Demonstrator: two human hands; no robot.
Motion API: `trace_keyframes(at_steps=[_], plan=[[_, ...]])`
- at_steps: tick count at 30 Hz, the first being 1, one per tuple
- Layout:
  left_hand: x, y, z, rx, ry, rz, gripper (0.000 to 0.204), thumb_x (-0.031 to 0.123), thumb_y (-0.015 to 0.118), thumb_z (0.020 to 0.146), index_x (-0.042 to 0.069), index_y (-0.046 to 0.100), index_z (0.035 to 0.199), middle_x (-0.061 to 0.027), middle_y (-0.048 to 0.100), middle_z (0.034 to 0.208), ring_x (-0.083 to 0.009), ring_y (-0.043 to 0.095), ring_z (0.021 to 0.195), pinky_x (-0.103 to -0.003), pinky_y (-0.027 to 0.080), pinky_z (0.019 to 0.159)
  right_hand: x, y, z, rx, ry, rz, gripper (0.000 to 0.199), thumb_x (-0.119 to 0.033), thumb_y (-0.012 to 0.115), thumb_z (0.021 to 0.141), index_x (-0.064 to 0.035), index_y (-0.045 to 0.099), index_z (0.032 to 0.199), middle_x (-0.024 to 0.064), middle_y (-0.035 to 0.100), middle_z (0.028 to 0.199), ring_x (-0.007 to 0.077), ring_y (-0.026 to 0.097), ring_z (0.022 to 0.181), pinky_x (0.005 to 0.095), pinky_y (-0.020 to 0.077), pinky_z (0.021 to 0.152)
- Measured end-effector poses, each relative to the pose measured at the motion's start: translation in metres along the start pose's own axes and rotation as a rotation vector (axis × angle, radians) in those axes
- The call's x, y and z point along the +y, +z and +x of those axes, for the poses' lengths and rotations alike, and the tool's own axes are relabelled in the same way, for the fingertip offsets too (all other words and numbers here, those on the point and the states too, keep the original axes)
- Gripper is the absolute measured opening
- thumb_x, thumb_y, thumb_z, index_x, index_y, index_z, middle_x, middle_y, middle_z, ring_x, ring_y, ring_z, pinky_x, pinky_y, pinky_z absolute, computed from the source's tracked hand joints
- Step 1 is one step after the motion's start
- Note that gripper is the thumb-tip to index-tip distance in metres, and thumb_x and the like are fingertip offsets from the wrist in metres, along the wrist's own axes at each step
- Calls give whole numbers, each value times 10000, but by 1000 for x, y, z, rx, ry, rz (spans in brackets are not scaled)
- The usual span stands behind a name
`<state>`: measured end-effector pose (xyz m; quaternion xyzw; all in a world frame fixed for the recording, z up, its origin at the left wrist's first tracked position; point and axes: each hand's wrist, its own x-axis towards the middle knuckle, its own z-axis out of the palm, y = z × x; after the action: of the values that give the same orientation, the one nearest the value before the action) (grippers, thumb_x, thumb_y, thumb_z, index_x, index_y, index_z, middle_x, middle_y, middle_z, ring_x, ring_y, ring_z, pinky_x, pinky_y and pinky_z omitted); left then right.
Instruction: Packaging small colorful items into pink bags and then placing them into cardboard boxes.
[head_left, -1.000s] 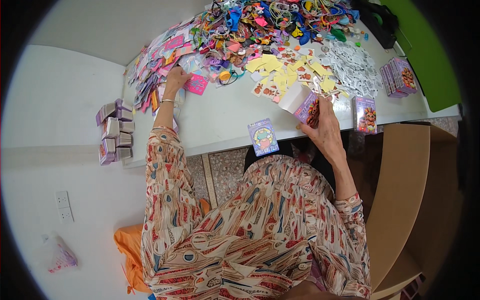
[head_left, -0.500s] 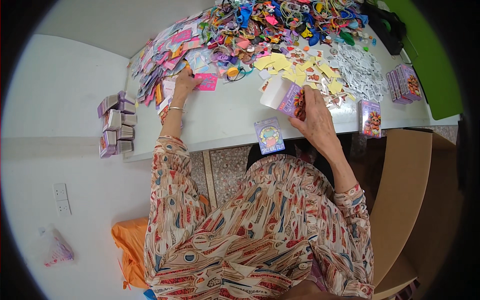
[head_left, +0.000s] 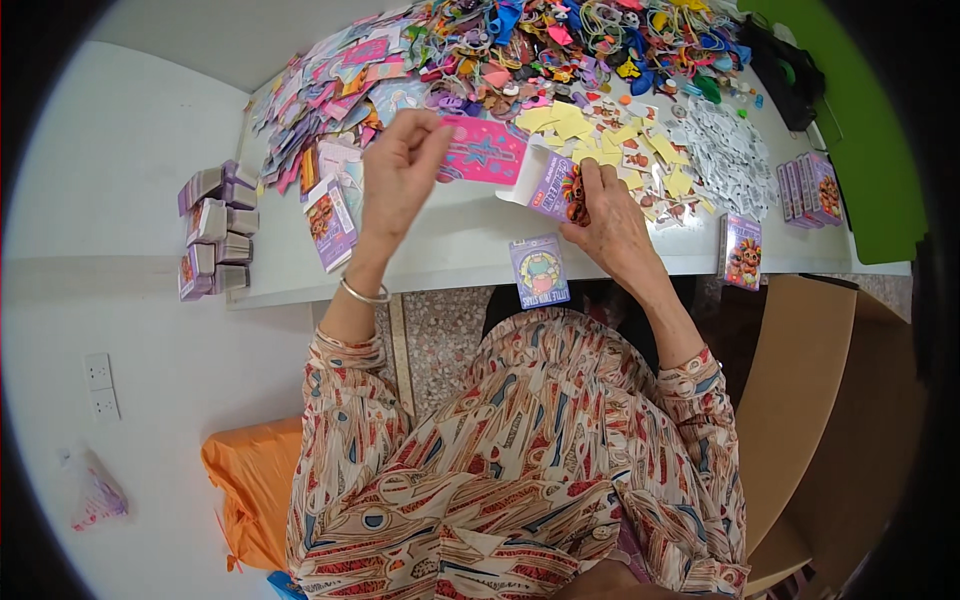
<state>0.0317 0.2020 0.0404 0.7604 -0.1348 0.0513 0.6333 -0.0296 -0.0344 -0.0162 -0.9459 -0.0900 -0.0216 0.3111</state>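
Between the thumb and fingers of my left hand (head_left: 405, 172) is a pink card (head_left: 485, 152) with a blue star pattern, raised above the table. Its right end comes up to the lifted white flap of a small purple box (head_left: 556, 190). My right hand (head_left: 612, 215) grips that box from its right side, fingers wrapped over the printed front. Below the box, a purple card (head_left: 540, 272) with a round picture lies at the table's front edge. Left of my left wrist, a flat purple and white packet (head_left: 330, 222) rests on the table.
Colourful cards (head_left: 320, 110) heap at the back left, beside piled hair ties and trinkets (head_left: 560, 55). Yellow paper slips (head_left: 655, 150) and small white packets (head_left: 720, 145) lie right of them. Purple boxes stand at left (head_left: 215, 230) and right (head_left: 810, 190). A cardboard box (head_left: 800, 400) is at lower right.
My left hand has lifted the pink card off the table and carried it right, to the box's flap. My right hand and the box have shifted slightly left.
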Motion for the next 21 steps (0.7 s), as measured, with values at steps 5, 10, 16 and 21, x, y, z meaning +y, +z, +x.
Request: trace_keyframes(at_steps=[5,10,16,21], plan=[[-17,15,-19,-17,-36,210,124,95,649,901,-10,585,888,15,581,638,-19,483,563,-206,392,483,0,2,-1,0,-18,-24,719,-75,799,641,30,414,1240,242,530,1072,419,563,996,455,495,816],[-31,44,-34,27,-70,157,123,100,674,861,6,601,829,-35,604,672,-81,537,559,-253,439,509,-8,5,-7,-3,-50,-17,740,-72,803,632,32,410,1250,240,531,1089,414,561,1000,454,499,822],[-41,50,-39,-129,199,475,91,119,661,817,30,675,820,-87,622,806,-251,618,721,-345,498,658,-5,9,-12,-24,-24,-24,738,-80,795,642,34,400,1255,249,533,1071,420,565,984,458,499,815],[-76,12,21,-48,142,503,159,158,670,845,31,693,939,-70,641,879,-188,609,777,-303,478,685,7,4,-9,-1,4,-21,715,-92,783,663,52,393,1244,258,528,1042,430,566,965,465,497,804]])
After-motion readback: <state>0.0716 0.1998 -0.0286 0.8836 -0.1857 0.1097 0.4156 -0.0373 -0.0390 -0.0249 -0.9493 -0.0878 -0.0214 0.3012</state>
